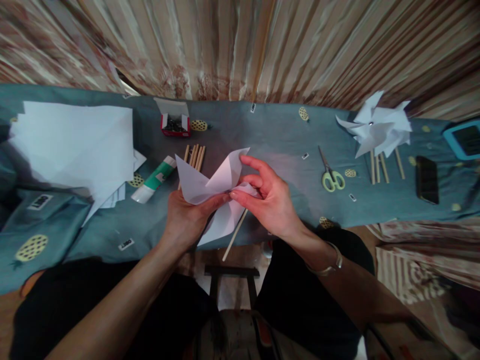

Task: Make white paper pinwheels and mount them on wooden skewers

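Between my two hands is a white paper pinwheel [225,172], held above the table's front edge with its blades curled toward the middle. My left hand [189,212] grips it from the left, thumb pressed near the centre. On the other side, my right hand [268,197] pinches the folded paper at the centre with the thumb, index finger raised along a curled blade. A thin wooden stick [235,235] slants down below the paper; its upper end is hidden. Behind the pinwheel lie several wooden sticks [195,156], next to a green and white glue stick [154,179].
Stacked white paper [78,145] covers the left side. An opened red box of small metal pins [175,124] stands at the back. Scissors [331,175], finished pinwheels [378,125], a dark phone [426,180] and a blue-framed device [465,140] lie rightward on the green tablecloth [277,135].
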`<state>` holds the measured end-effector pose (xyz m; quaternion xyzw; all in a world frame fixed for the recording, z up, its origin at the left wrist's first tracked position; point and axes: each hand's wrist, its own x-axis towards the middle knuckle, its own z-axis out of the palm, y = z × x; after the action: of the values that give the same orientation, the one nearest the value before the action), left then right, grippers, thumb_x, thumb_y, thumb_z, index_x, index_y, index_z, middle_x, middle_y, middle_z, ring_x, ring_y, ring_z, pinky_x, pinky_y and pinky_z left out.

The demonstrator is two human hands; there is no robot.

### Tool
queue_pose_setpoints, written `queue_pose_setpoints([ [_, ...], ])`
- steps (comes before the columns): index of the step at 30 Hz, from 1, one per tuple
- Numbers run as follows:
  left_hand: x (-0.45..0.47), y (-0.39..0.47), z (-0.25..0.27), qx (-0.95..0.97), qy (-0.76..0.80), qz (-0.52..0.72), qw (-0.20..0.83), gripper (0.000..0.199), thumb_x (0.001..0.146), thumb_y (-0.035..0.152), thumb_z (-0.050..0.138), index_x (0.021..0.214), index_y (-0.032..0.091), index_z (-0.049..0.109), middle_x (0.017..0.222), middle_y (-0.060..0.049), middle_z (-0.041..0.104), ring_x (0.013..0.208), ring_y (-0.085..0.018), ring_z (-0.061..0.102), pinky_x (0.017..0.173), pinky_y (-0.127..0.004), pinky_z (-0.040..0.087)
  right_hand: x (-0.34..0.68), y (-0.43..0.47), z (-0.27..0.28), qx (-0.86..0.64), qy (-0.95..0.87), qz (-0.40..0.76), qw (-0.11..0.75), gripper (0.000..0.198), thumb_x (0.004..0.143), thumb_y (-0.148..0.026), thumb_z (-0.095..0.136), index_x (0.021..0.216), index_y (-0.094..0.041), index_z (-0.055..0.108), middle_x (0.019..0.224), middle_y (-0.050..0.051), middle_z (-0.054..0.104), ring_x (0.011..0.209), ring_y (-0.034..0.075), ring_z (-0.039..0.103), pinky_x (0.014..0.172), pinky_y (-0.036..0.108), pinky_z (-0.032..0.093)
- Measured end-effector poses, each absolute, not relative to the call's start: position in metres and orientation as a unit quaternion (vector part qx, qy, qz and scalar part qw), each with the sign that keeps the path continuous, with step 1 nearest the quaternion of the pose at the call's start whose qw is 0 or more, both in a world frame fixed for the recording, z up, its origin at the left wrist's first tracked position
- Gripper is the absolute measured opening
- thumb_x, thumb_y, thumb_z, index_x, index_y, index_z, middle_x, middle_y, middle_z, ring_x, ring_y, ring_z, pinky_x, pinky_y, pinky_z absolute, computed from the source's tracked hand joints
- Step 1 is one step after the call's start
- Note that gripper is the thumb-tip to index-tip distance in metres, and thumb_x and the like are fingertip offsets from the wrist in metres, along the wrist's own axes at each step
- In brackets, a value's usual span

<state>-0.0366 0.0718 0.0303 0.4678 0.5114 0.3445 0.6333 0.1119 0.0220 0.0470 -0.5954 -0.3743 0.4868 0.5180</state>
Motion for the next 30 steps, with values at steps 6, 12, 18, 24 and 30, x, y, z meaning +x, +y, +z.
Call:
queue_pose_setpoints([
  [6, -0.0364, 0.0729, 0.0323, 0.478, 0.522, 0.339, 0.621, 0.026, 0.056, 0.025, 0.085, 0.076, 0.015, 0.073, 0.079, -0.004, 0.076, 0.067, -0.017, 0.068, 0.063, -0.024, 0.054, 0.1116, 0.0216, 0.0457, -0.597, -0.366, 0.491, 0.519, 0.071, 0.067, -0.034, 0.079, 0.129, -0.023, 0.048, 0.082, -0.001, 0.066, 0.065, 0.013, 0.06, 0.066, 0.031, 0.055],
  [12, -0.0369, 0.0728, 0.031, 0.476, 0.524, 0.34, 0.619, 0.022, 0.055, 0.024, 0.085, 0.073, 0.016, 0.075, 0.077, -0.003, 0.076, 0.066, -0.017, 0.068, 0.061, -0.023, 0.054, 0.111, 0.0217, 0.046, -0.61, -0.363, 0.484, 0.512, 0.067, 0.067, -0.035, 0.078, 0.127, -0.025, 0.051, 0.082, -0.001, 0.067, 0.068, 0.014, 0.063, 0.069, 0.032, 0.055],
  [18, -0.0364, 0.0735, 0.0326, 0.479, 0.531, 0.333, 0.615, 0.019, 0.054, 0.021, 0.083, 0.07, 0.018, 0.075, 0.075, -0.002, 0.076, 0.065, -0.018, 0.068, 0.06, -0.023, 0.054, 0.1111, 0.0216, 0.0457, -0.605, -0.353, 0.493, 0.516, 0.069, 0.065, -0.035, 0.08, 0.127, -0.025, 0.051, 0.085, 0.001, 0.069, 0.07, 0.016, 0.064, 0.071, 0.035, 0.057],
  [24, -0.0366, 0.0746, 0.0331, 0.486, 0.521, 0.336, 0.616, 0.017, 0.056, 0.021, 0.083, 0.07, 0.017, 0.075, 0.072, -0.003, 0.075, 0.063, -0.016, 0.067, 0.058, -0.022, 0.053, 0.111, 0.0218, 0.0432, -0.603, -0.353, 0.492, 0.519, 0.068, 0.065, -0.035, 0.079, 0.125, -0.023, 0.05, 0.087, 0.002, 0.07, 0.073, 0.017, 0.066, 0.076, 0.038, 0.057],
  [30, -0.0361, 0.0761, 0.0331, 0.486, 0.542, 0.327, 0.602, 0.023, 0.051, 0.026, 0.085, 0.068, 0.016, 0.075, 0.071, -0.004, 0.075, 0.065, -0.021, 0.069, 0.057, -0.025, 0.054, 0.1116, 0.0218, 0.0399, -0.603, -0.368, 0.486, 0.514, 0.063, 0.068, -0.037, 0.078, 0.123, -0.025, 0.05, 0.089, 0.002, 0.071, 0.076, 0.019, 0.067, 0.078, 0.041, 0.058],
])
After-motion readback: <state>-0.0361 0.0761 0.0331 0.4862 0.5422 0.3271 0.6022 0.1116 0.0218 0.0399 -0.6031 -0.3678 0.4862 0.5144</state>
